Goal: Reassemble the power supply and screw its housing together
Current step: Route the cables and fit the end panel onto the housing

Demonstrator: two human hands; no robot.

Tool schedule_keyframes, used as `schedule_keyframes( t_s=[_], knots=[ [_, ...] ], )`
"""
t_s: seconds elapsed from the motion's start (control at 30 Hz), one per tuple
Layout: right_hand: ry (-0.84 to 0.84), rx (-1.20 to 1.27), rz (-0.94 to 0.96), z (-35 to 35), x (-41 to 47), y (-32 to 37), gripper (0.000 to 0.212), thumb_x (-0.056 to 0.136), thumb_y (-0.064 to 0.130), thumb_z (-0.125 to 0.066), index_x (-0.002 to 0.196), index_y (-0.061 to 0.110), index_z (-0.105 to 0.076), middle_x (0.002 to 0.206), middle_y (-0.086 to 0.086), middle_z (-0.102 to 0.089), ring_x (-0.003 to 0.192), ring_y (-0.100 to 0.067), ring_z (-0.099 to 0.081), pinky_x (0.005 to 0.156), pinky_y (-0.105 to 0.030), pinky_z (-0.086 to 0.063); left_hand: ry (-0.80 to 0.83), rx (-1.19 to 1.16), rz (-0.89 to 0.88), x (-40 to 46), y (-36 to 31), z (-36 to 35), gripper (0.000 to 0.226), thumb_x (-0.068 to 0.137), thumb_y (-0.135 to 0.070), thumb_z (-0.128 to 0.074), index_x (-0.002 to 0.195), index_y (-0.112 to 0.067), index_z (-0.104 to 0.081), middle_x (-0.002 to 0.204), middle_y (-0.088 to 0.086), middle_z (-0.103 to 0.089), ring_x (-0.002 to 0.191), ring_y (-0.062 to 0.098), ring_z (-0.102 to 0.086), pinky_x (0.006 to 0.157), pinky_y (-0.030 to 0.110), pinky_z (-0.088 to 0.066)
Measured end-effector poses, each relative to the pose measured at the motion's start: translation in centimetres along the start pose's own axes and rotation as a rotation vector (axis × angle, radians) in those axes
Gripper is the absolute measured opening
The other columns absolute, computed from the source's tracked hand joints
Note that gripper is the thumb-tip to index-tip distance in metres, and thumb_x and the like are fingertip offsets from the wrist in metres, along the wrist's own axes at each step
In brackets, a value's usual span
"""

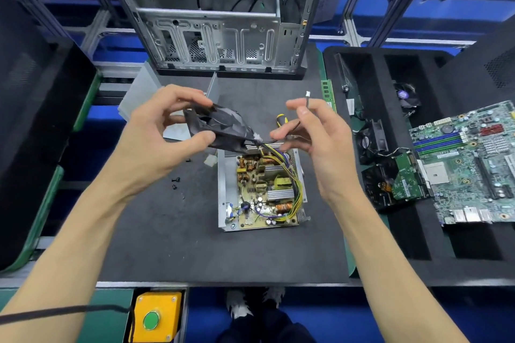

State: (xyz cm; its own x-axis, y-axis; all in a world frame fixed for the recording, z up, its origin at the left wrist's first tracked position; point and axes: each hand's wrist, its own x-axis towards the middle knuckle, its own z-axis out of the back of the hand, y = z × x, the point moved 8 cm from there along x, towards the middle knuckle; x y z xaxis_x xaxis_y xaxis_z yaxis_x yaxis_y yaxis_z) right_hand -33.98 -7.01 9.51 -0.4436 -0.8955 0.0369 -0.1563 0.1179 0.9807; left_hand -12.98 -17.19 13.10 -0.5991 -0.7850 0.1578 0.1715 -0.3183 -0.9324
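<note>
Both hands grip above the open power supply (262, 192): left (156, 131) pinches fan (220, 131), right (315, 131) its lead (307, 100).

One wide-angle camera on my head, looking steeply down and forward over my own forearms, close above the dark work mat (172, 245), my shoes at six o'clock, empty computer case (220, 22) at twelve o'clock.
</note>
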Motion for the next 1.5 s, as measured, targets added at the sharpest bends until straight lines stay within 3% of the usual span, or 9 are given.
schedule_keyframes(
  t_s=[0.1,0.2,0.47,0.67,0.73,0.87,1.2,1.37,1.5],
  knots=[
    [-0.038,-0.140,0.014,0.4,-0.5,-0.3,0.017,0.105,0.015,-0.050,0.117,0.018,-0.062,0.075,-0.003,-0.076,0.077,-0.027,-0.072,0.064,-0.029,-0.058,0.016,-0.005,0.030,-0.1,0.5,-0.7,0.034,0.072,-0.033,-0.073,0.105,-0.032,-0.064,0.128,-0.001,-0.062,0.119,0.014,-0.062,0.099,0.026,-0.048],
    [-0.085,-0.273,-0.005,0.9,-1.2,-1.3,0.017,0.103,0.019,-0.056,0.118,0.026,-0.061,0.081,0.003,-0.078,0.078,-0.042,-0.063,0.065,-0.044,-0.052,0.034,0.035,0.014,-0.2,0.7,-1.6,0.033,0.073,-0.031,-0.072,0.105,-0.025,-0.065,0.125,0.005,-0.058,0.117,0.013,-0.059,0.098,0.018,-0.046],
    [-0.161,-0.457,0.012,1.6,-3.1,-2.8,0.016,0.100,0.025,-0.060,0.099,0.038,-0.069,0.107,0.016,-0.064,0.115,-0.021,-0.057,0.096,-0.045,-0.049,0.060,0.080,0.016,-0.7,1.6,-2.7,0.034,0.073,-0.037,-0.077,0.103,-0.025,-0.065,0.129,0.012,-0.059,0.122,0.016,-0.059,0.105,0.027,-0.045],
    [-0.239,-0.424,0.051,2.5,-4.3,-2.6,0.027,0.101,0.027,-0.057,0.082,0.039,-0.072,0.100,0.006,-0.064,0.111,-0.020,-0.058,0.088,-0.027,-0.047,0.098,0.173,-0.026,-1.4,1.6,-3.6,0.041,0.074,-0.041,-0.078,0.106,-0.017,-0.066,0.128,0.011,-0.060,0.132,0.016,-0.053,0.107,0.028,-0.046],
    [-0.257,-0.435,0.060,2.8,-4.8,-2.6,0.029,0.102,0.029,-0.056,0.081,0.039,-0.073,0.095,0.006,-0.064,0.107,-0.018,-0.056,0.080,-0.017,-0.042,0.107,0.213,-0.041,-1.6,1.6,-3.8,0.042,0.074,-0.042,-0.079,0.105,-0.017,-0.066,0.128,0.011,-0.060,0.133,0.018,-0.052,0.108,0.038,-0.047],
    [-0.260,-0.460,0.041,2.8,-5.7,-3.2,0.028,0.103,0.030,-0.058,0.083,0.037,-0.076,0.092,0.006,-0.062,0.104,-0.014,-0.053,0.080,-0.022,-0.042,0.130,0.315,-0.058,-2.2,1.6,-4.2,0.047,0.073,-0.047,-0.079,0.105,-0.015,-0.067,0.127,0.007,-0.058,0.133,0.019,-0.051,0.107,0.052,-0.046],
    [-0.189,-0.623,-0.026,2.0,-6.3,-3.9,0.018,0.099,0.028,-0.066,0.092,0.025,-0.082,0.112,0.003,-0.058,0.114,-0.012,-0.045,0.089,-0.003,-0.029,0.188,0.519,-0.053,-2.6,1.3,-5.0,0.032,0.074,-0.017,-0.086,0.099,-0.017,-0.066,0.125,0.001,-0.058,0.112,-0.011,-0.050,0.098,0.008,-0.034],
    [-0.204,-0.646,0.003,2.0,-6.2,-4.0,0.004,0.096,0.026,-0.070,0.096,0.024,-0.073,0.113,0.003,-0.061,0.118,-0.017,-0.047,0.093,-0.018,-0.040,0.235,0.559,-0.054,-2.2,0.6,-5.1,0.029,0.071,-0.018,-0.084,0.093,-0.024,-0.066,0.127,-0.003,-0.056,0.106,-0.003,-0.055,0.096,0.007,-0.033],
    [-0.171,-0.659,0.019,1.5,-6.5,-4.3,0.005,0.093,0.027,-0.074,0.090,0.026,-0.077,0.112,0.004,-0.059,0.116,-0.017,-0.047,0.096,-0.016,-0.038,0.338,0.672,-0.080,-1.9,0.7,-6.0,0.027,0.070,-0.017,-0.084,0.093,-0.021,-0.069,0.132,0.000,-0.055,0.113,0.010,-0.053,0.092,-0.002,-0.025]
  ],
)
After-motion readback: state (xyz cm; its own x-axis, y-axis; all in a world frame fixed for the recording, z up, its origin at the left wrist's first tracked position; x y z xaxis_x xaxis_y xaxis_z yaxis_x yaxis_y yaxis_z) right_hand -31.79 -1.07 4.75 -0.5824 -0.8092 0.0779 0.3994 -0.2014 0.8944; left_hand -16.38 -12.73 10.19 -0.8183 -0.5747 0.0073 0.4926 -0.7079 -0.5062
